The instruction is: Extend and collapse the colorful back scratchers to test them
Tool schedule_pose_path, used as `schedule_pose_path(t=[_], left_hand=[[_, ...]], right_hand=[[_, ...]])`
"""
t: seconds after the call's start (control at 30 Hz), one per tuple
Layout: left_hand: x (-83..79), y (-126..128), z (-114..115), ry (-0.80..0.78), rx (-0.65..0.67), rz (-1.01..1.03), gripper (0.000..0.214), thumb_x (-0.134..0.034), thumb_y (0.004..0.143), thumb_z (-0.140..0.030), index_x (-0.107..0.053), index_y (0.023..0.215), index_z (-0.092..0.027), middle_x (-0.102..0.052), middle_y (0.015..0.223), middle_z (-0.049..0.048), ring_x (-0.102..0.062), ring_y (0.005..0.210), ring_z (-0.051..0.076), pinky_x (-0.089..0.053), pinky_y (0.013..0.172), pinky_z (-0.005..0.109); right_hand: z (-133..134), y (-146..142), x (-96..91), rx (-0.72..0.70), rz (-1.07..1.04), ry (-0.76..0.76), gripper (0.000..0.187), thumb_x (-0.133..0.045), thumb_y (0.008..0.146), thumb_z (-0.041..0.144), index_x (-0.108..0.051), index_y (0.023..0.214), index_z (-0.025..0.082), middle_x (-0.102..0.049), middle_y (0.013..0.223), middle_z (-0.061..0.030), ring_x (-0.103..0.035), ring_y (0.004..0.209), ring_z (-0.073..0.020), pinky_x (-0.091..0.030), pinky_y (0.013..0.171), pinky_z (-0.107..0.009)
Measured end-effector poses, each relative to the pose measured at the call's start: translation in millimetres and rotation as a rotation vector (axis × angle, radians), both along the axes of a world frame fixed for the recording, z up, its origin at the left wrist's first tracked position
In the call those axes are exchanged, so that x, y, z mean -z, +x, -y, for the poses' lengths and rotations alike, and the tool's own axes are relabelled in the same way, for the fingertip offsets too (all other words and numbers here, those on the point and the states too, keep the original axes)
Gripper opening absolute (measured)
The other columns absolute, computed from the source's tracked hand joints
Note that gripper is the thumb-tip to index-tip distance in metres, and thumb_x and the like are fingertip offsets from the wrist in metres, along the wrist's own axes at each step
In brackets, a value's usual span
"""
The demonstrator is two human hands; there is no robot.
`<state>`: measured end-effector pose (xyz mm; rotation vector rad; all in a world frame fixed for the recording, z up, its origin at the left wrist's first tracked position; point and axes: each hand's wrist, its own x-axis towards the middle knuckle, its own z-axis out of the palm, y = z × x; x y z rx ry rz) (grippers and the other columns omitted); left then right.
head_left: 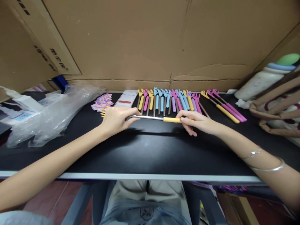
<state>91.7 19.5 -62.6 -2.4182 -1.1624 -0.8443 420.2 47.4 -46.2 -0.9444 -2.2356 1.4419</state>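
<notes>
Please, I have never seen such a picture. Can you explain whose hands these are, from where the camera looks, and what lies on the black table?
There is no machine here. A person wears one camera on the head, so you look down at that person's own bare hands. The left hand and the right hand hold between them a yellow back scratcher with a thin metal rod, across the black table. Behind it lies a row of small back scratchers in yellow, pink, blue and purple. Further left are a phone with a white screen, small pink paper packets and clear plastic bags.
</notes>
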Motion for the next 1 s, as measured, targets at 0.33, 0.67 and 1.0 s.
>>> schedule_pose_path(t=[0.33, 0.67, 1.0], left_hand=[[0.1, 0.0, 1.1, 0.049, 0.022, -0.02, 0.023, -0.053, 0.091, -0.039, -0.069, 0.086, -0.024, -0.073, 0.078, -0.0013, -0.065, 0.065, 0.012, -0.035, 0.053, 0.022], [-7.6, 0.6, 5.5, 0.161, 0.002, -0.104, 0.027, -0.048, 0.092, -0.035, -0.071, 0.081, -0.025, -0.071, 0.067, -0.0014, -0.064, 0.062, 0.012, -0.033, 0.048, 0.024], [-2.5, 4.4, 2.3, 0.14, 0.004, -0.068, 0.019, -0.05, 0.093, -0.03, -0.067, 0.088, -0.023, -0.073, 0.081, -0.0014, -0.066, 0.073, 0.012, -0.037, 0.056, 0.023]], right_hand=[[1.4, -0.5, -0.7, -0.05, 0.098, 0.047, 0.042, -0.04, 0.094, 0.053, -0.054, 0.087, 0.014, -0.051, 0.045, 0.0058, -0.041, 0.035, -0.0057, -0.033, 0.041, -0.02], [1.4, 0.5, -0.1, -0.126, 0.125, 0.064, 0.046, -0.035, 0.094, 0.056, -0.052, 0.079, 0.016, -0.042, 0.045, 0.0067, -0.033, 0.04, -0.0066, -0.029, 0.044, -0.023], [0.0, -6.1, 1.1, 0.135, 0.155, 0.442, 0.035, -0.045, 0.09, 0.051, -0.057, 0.083, 0.018, -0.043, 0.059, 0.0041, -0.037, 0.054, -0.0095, -0.028, 0.055, -0.024]])
